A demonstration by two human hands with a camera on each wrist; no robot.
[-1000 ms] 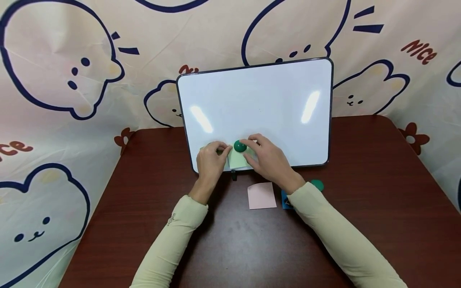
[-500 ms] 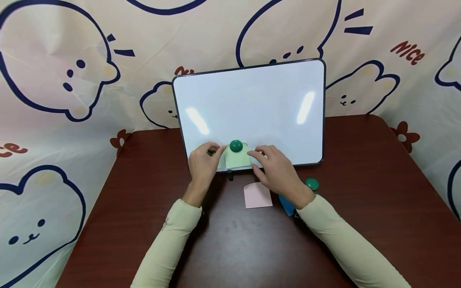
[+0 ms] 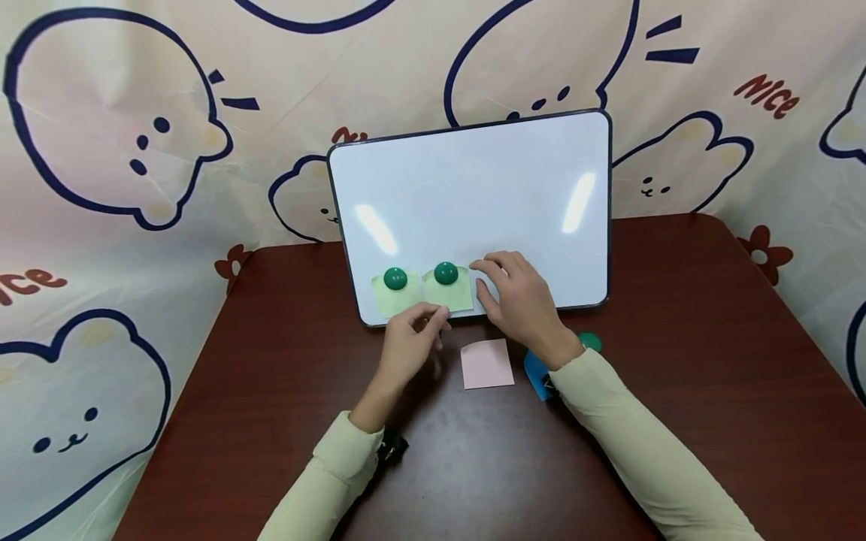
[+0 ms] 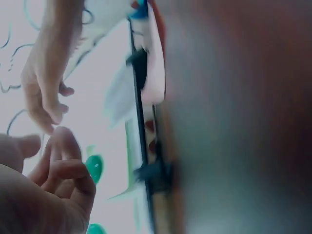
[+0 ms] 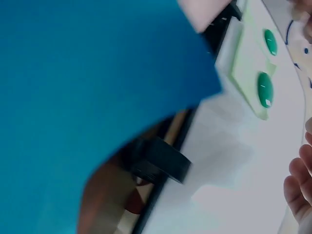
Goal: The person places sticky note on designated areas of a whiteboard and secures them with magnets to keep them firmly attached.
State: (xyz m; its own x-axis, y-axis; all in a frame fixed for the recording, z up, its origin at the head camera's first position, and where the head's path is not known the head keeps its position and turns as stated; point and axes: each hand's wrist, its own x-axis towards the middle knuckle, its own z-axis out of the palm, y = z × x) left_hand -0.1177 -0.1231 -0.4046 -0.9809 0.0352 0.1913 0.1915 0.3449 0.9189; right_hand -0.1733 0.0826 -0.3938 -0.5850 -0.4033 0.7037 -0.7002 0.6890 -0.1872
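Observation:
Two pale green sticky notes hang side by side low on the whiteboard [image 3: 514, 188], the left note [image 3: 397, 302] and the right note [image 3: 448, 297]. A round green magnet [image 3: 395, 279] sits on the left one, another magnet [image 3: 446, 273] on the right one. My left hand [image 3: 408, 342] is at the bottom edge of the notes, fingers loosely bent; nothing shows between them in the left wrist view. My right hand [image 3: 519, 299] is in front of the board just right of the right note, thumb and fingers apart and holding nothing.
A pink sticky note [image 3: 487, 364] lies on the dark wooden table [image 3: 460, 466]. By my right wrist are a blue sticky note [image 3: 536, 373] and a green magnet [image 3: 591, 342], partly hidden by the sleeve. Black feet [image 5: 161, 161] support the board's lower edge. A printed cloth hangs behind.
My right hand has drawn away from the right magnet to the right. My left hand has dropped from between the notes to their lower edge, uncovering the left note and magnet.

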